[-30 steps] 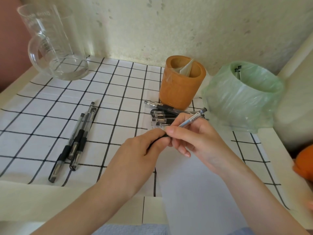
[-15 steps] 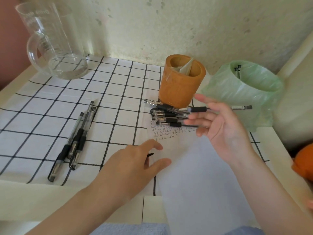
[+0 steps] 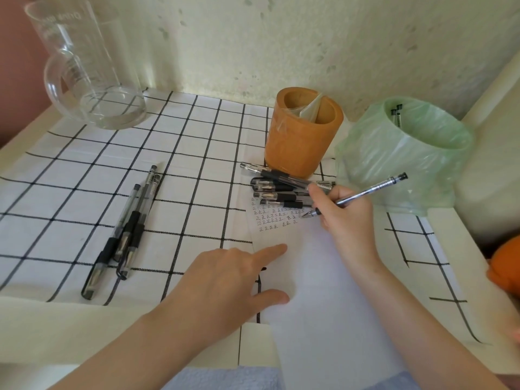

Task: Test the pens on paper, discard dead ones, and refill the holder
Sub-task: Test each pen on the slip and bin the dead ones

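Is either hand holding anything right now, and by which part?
The right hand grips a pen low on its barrel, just above the tip, which points down at the paper. The left hand holds nothing; its fingers rest on the paper.

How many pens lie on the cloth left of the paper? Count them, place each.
3, side by side on the checked cloth: the left pen comes nearest the front, the middle pen reaches farthest back, the right pen lies against it. None seems hidden.
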The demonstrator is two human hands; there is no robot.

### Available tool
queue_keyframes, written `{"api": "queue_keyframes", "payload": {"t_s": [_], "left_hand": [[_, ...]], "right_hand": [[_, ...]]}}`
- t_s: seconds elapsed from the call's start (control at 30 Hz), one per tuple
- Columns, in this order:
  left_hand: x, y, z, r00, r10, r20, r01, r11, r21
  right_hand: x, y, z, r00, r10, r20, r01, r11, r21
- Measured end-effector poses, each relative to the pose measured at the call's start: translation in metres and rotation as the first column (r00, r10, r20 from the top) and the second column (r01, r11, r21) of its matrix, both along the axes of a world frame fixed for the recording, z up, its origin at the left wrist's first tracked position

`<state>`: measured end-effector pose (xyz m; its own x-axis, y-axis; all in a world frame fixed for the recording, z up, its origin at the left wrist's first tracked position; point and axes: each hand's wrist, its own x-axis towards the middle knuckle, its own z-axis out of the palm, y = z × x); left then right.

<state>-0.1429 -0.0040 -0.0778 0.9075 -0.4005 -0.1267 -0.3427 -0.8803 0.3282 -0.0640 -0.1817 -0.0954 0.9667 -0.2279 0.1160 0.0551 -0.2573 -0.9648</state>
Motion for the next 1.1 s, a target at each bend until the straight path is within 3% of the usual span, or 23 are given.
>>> {"api": "queue_keyframes", "payload": {"t_s": [0.2,1.1], "left_hand": [[0.0002,0.0006,-0.002,1.0,0.002,0.026,-0.002,1.0,-0.004],[0.0,0.0001,-0.0015,0.999,0.034,0.01,-0.034,0.999,-0.027]], "right_hand": [[-0.0004,0.0021,-0.0056,0.997,-0.021,0.07,0.029,0.993,-0.115],[0.0021,0.0018,-0.0101,0.993,0.02,0.117,-0.003,0.99,-0.138]]}}
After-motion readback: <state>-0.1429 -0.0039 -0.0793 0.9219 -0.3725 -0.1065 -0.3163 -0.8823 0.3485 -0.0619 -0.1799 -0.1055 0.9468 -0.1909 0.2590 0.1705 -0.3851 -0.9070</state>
